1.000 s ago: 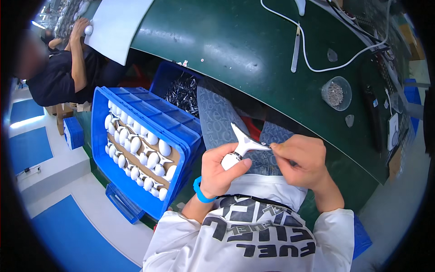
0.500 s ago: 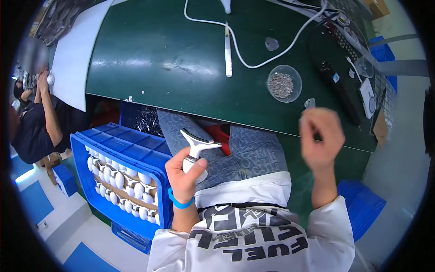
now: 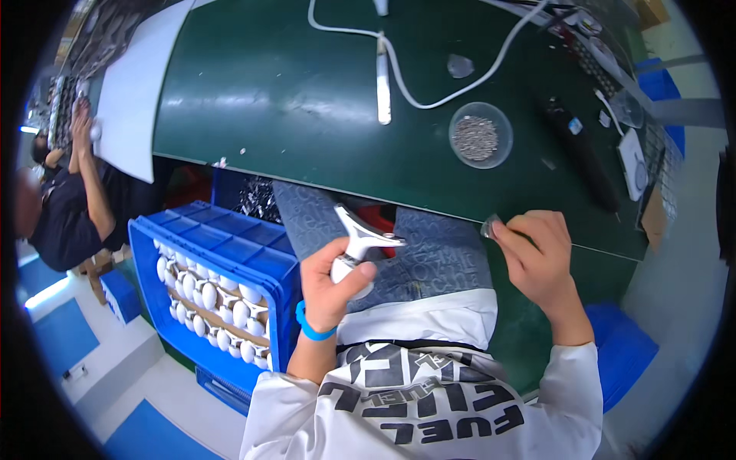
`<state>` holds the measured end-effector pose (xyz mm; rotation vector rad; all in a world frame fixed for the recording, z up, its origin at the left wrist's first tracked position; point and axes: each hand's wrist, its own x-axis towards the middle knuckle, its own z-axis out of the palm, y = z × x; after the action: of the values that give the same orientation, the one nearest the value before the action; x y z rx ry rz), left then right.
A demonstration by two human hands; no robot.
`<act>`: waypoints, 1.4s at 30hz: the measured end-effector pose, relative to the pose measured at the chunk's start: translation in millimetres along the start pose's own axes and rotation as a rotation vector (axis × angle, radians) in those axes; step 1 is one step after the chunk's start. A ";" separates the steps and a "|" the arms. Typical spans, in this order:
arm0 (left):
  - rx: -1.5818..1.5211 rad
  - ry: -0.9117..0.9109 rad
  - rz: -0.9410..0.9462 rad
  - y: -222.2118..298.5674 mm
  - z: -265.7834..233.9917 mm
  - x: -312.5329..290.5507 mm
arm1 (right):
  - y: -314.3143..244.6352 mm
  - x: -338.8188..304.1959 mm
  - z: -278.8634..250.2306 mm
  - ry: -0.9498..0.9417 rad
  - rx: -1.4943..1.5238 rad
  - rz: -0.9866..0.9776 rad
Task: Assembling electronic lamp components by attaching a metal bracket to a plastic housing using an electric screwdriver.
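My left hand [image 3: 323, 290] is wrapped round the white handle of a handheld massager [image 3: 360, 234] with a shiny, forked T-shaped head. It is held over my lap, head pointing up and away from me. At the table's near edge, my right hand [image 3: 540, 264] pinches a small clear piece [image 3: 489, 225] between thumb and fingertips. That piece is too small to make out in detail. Beyond the right hand, a round clear dish [image 3: 504, 149] holds many small metal parts, perhaps screws.
To my left, a blue crate [image 3: 287, 280] holds rows of similar white massagers between cardboard dividers. On the green table [image 3: 253, 92] lie a white cable [image 3: 429, 106], a white pen-like tool [image 3: 383, 84], another clear piece [image 3: 460, 66] and a black tool [image 3: 579, 149]. A co-worker [image 3: 69, 199] sits far left.
My right hand has come down and left and now pinches the clear piece, which lay on the table beside it before. The massager has moved slightly up and right in my left hand.
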<state>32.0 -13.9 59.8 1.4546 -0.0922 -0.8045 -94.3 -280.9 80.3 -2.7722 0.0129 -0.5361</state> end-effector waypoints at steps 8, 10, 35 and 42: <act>0.556 0.007 0.458 23.6 7.9 1.8 | -50.8 38.5 4.8 -0.087 0.739 0.219; 0.593 0.064 0.512 26.8 7.8 -1.2 | -55.0 46.2 4.2 -0.141 0.743 0.193; 0.652 0.232 0.486 29.3 -11.1 -12.7 | -87.0 65.5 18.2 -0.301 0.235 -0.323; 0.608 0.338 0.378 27.1 -9.3 -20.1 | -105.5 67.5 40.4 -0.135 -0.325 -0.724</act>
<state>33.5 2.2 90.9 2.0457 -0.3664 -0.2105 -22.2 -173.0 101.7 -3.0695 -1.0490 -0.5407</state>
